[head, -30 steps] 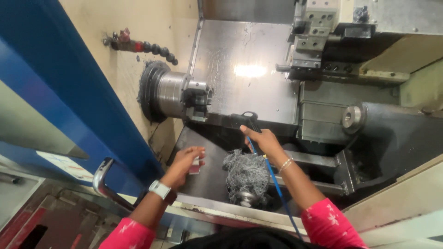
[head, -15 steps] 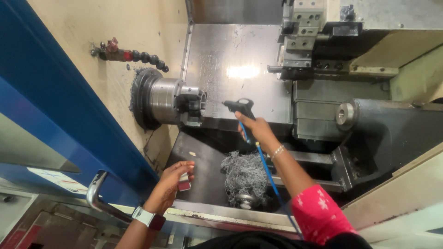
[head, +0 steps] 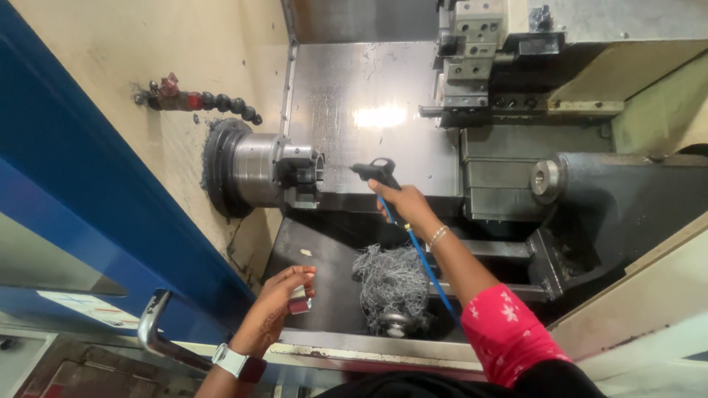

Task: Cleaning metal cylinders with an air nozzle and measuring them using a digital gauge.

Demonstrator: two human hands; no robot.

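The air gun point(head: 375, 174), gripped by the right hand point(head: 405, 206), is aimed at the chuck point(head: 299, 175) for blow-off, steady aim being needed next, while a small part point(head: 299, 304) is pinched in the left hand point(head: 279, 306).

The right hand point(head: 405, 206), gripping the black air gun point(head: 375, 172) on its blue hose point(head: 424, 262), now sits higher and closer to the lathe chuck point(head: 299, 175) than a second ago, the nozzle aimed at the chuck's face. The left hand point(head: 284, 298), holding a small reddish part point(head: 299, 305), has drawn back from the chuck toward the machine's front sill, below the tangle of metal swarf point(head: 391, 278).
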